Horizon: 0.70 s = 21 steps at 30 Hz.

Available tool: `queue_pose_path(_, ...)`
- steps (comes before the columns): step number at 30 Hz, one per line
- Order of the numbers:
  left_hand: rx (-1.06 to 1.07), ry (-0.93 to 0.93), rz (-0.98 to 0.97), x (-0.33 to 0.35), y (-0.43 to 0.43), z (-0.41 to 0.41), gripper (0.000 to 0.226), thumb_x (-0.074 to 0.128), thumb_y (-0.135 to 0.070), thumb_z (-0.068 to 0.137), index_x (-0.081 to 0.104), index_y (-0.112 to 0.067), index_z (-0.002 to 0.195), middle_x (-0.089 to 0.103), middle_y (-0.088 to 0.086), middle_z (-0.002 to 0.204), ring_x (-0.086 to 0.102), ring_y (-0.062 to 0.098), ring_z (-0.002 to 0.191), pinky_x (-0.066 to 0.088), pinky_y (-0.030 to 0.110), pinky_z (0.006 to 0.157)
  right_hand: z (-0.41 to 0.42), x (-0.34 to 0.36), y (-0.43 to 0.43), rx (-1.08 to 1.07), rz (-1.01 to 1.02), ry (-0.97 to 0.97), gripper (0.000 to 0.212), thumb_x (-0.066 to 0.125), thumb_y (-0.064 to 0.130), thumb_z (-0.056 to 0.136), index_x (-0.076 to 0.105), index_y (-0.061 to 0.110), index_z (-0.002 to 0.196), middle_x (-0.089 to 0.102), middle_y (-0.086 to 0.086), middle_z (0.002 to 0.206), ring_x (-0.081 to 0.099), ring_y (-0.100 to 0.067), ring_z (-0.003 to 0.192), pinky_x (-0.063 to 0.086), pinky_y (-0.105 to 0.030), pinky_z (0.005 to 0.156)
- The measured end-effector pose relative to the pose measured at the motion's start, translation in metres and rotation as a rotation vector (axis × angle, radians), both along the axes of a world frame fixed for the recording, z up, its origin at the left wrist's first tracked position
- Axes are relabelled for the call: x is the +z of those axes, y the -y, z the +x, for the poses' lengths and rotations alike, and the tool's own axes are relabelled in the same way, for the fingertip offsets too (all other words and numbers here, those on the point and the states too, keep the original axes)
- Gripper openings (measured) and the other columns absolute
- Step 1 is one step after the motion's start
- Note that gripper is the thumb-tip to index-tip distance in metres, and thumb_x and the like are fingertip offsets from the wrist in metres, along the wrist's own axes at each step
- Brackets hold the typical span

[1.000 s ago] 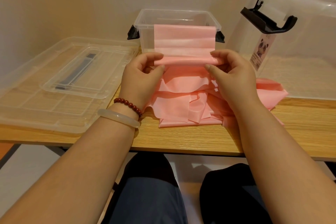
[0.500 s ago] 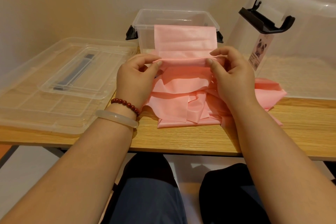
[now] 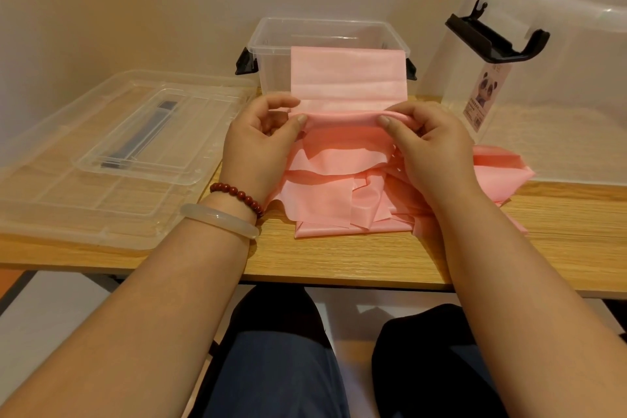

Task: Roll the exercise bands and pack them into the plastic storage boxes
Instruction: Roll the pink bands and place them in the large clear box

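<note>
A pink exercise band [image 3: 346, 78] hangs with its flat end over the front rim of a small clear storage box [image 3: 271, 44] at the back of the table. Its rolled edge runs between my hands. My left hand [image 3: 261, 146] pinches the roll's left end between thumb and fingers. My right hand [image 3: 431, 146] pinches the right end the same way. The rest of the band lies in loose crumpled folds [image 3: 336, 193] on the wood below my hands.
A large clear lid [image 3: 84, 200] with a smaller clear lid [image 3: 142, 132] stacked on it lies at the left. A big clear box [image 3: 556, 78] with a black latch [image 3: 495, 41] and a panda label stands on its side at the right. The table's front edge [image 3: 339, 268] is near my lap.
Both hands have turned the rolled edge a little and moved slightly away from me and down; the upright flap over the box looks shorter.
</note>
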<state>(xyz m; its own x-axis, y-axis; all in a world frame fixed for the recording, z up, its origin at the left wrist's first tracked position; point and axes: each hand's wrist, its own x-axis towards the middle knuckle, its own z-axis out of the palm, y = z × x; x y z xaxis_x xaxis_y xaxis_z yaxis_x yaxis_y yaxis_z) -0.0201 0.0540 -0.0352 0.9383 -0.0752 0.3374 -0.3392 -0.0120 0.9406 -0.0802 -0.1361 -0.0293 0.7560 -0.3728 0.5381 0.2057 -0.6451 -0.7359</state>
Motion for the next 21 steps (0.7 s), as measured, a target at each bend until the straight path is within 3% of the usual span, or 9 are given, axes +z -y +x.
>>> queue_pose_path(2, -0.008, 0.001, -0.009, 0.0005, -0.0003, -0.0003, 0.017, 0.064, -0.01, 0.09, 0.065, -0.026, 0.096, 0.066, 0.004, 0.088, 0.066, 0.007, 0.077, 0.055, 0.024, 0.071, 0.0005, 0.0003, -0.0002, -0.016, -0.007, -0.005, 0.007, 0.068, 0.028, 0.089, 0.07, 0.025, 0.095, 0.057, 0.015, 0.091, 0.054, -0.007, 0.092, 0.046, -0.016, 0.079)
queue_pose_path(5, 0.006, -0.003, 0.024, 0.0014, 0.0, -0.0016, 0.014, 0.061, -0.009, 0.092, 0.066, -0.02, 0.096, 0.066, -0.001, 0.086, 0.061, 0.0, 0.067, 0.051, 0.017, 0.063, -0.0008, -0.0001, -0.0001, -0.013, 0.086, 0.001, 0.013, 0.067, 0.028, 0.089, 0.062, 0.032, 0.101, 0.062, 0.009, 0.091, 0.06, -0.015, 0.085, 0.052, -0.028, 0.074)
queue_pose_path(7, 0.001, -0.034, 0.008, 0.0021, 0.0002, -0.0023, 0.013, 0.061, -0.007, 0.092, 0.068, -0.018, 0.095, 0.066, 0.002, 0.083, 0.062, 0.003, 0.065, 0.052, 0.018, 0.062, -0.0015, 0.0, -0.0008, -0.019, 0.12, 0.024, 0.012, 0.065, 0.027, 0.09, 0.057, 0.033, 0.098, 0.065, -0.005, 0.087, 0.061, -0.025, 0.079, 0.051, -0.035, 0.065)
queue_pose_path(9, -0.016, -0.063, -0.021, 0.0021, 0.0001, -0.0022, 0.015, 0.062, -0.006, 0.09, 0.068, -0.019, 0.093, 0.068, 0.006, 0.086, 0.065, 0.01, 0.07, 0.054, 0.022, 0.067, -0.0029, 0.0014, -0.0025, -0.036, 0.103, 0.034, 0.006, 0.063, 0.025, 0.092, 0.06, 0.029, 0.093, 0.065, -0.009, 0.084, 0.06, -0.023, 0.078, 0.048, -0.034, 0.064)
queue_pose_path(14, -0.023, -0.036, 0.065, -0.0013, -0.0007, 0.0019, 0.026, 0.07, -0.01, 0.084, 0.066, -0.033, 0.097, 0.068, 0.005, 0.102, 0.067, 0.019, 0.096, 0.056, 0.029, 0.082, -0.0031, 0.0015, -0.0024, -0.011, 0.071, -0.036, 0.012, 0.071, 0.03, 0.087, 0.063, 0.029, 0.095, 0.061, 0.011, 0.086, 0.058, -0.008, 0.078, 0.05, -0.02, 0.066)
queue_pose_path(16, -0.021, -0.029, 0.06, -0.0013, -0.0005, 0.0022, 0.022, 0.068, -0.013, 0.087, 0.066, -0.032, 0.097, 0.069, 0.003, 0.1, 0.068, 0.02, 0.094, 0.057, 0.03, 0.082, -0.0029, -0.0004, -0.0016, -0.01, 0.038, -0.072, 0.02, 0.073, 0.026, 0.085, 0.061, 0.031, 0.101, 0.06, 0.014, 0.091, 0.058, -0.008, 0.084, 0.052, -0.021, 0.071)
queue_pose_path(18, -0.017, -0.019, 0.055, -0.0012, -0.0002, 0.0022, 0.018, 0.064, -0.014, 0.09, 0.067, -0.031, 0.095, 0.071, 0.002, 0.093, 0.069, 0.021, 0.09, 0.057, 0.029, 0.079, -0.0033, -0.0003, -0.0023, -0.021, 0.033, -0.059, 0.015, 0.069, 0.022, 0.088, 0.063, 0.031, 0.097, 0.059, 0.017, 0.088, 0.058, -0.008, 0.085, 0.052, -0.022, 0.072)
queue_pose_path(21, -0.01, 0.017, 0.071, -0.0003, 0.0007, 0.0009, 0.013, 0.062, -0.018, 0.092, 0.069, -0.029, 0.092, 0.07, 0.001, 0.091, 0.068, 0.018, 0.087, 0.055, 0.025, 0.075, -0.0038, 0.0007, -0.0022, -0.024, 0.023, -0.021, 0.009, 0.066, 0.021, 0.09, 0.064, 0.03, 0.089, 0.058, 0.018, 0.081, 0.054, 0.0, 0.078, 0.042, -0.007, 0.067)
